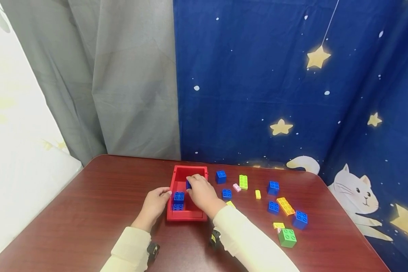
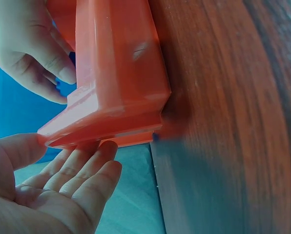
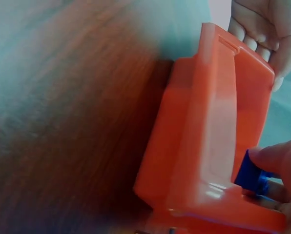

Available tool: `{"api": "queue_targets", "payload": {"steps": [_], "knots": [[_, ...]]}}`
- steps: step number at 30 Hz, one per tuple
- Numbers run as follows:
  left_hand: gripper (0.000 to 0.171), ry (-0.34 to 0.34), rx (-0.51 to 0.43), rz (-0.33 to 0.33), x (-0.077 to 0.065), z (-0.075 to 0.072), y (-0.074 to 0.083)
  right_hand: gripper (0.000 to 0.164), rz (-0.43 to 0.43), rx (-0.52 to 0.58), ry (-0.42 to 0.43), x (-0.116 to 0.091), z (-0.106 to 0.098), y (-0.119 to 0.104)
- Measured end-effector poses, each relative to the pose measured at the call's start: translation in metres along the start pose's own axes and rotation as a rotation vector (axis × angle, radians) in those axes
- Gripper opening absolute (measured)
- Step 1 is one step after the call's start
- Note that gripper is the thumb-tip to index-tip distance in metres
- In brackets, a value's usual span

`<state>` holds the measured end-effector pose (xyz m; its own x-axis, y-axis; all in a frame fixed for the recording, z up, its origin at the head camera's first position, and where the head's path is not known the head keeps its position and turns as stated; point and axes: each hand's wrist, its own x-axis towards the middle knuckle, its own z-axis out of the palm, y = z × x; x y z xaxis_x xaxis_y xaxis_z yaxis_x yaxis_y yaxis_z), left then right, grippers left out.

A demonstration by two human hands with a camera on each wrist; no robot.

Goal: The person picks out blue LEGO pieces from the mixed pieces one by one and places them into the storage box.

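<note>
A red plastic bin (image 1: 187, 218) stands on the table, with blue bricks (image 1: 178, 197) inside near its left wall. My left hand (image 1: 156, 204) holds the bin's left rim; in the left wrist view its thumb (image 2: 26, 148) lies against the rim edge and the fingers reach under it. Inside the bin, my right hand (image 1: 202, 193) pinches another blue brick (image 3: 250, 174) between thumb and fingers. In the head view the hand covers most of that brick, and only a blue sliver shows at the fingertips.
Right of the bin lie loose blue bricks (image 1: 273, 187), a lime brick (image 1: 243, 181), a small pink brick (image 1: 237, 187), an orange brick (image 1: 285, 206), small yellow bricks (image 1: 257, 194) and a green brick (image 1: 287, 238). Grey and blue curtains (image 1: 241, 94) hang behind the table (image 1: 122, 181).
</note>
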<state>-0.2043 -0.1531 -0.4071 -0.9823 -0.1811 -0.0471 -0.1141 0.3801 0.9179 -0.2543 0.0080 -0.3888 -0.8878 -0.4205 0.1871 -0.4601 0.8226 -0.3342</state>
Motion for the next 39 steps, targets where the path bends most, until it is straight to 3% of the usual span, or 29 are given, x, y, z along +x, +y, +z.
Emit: {"api": "queue_targets", "payload": {"steps": [26,39], "knots": [[0.035,0.020,-0.012,0.007,0.001,0.001,-0.002,0.049,0.027,-0.025,-0.130,0.019,0.002,-0.002],[0.035,0.029,-0.017,0.002,-0.001,0.001,-0.002,0.049,0.035,-0.021,-0.129,0.032,0.003,-0.002]]}}
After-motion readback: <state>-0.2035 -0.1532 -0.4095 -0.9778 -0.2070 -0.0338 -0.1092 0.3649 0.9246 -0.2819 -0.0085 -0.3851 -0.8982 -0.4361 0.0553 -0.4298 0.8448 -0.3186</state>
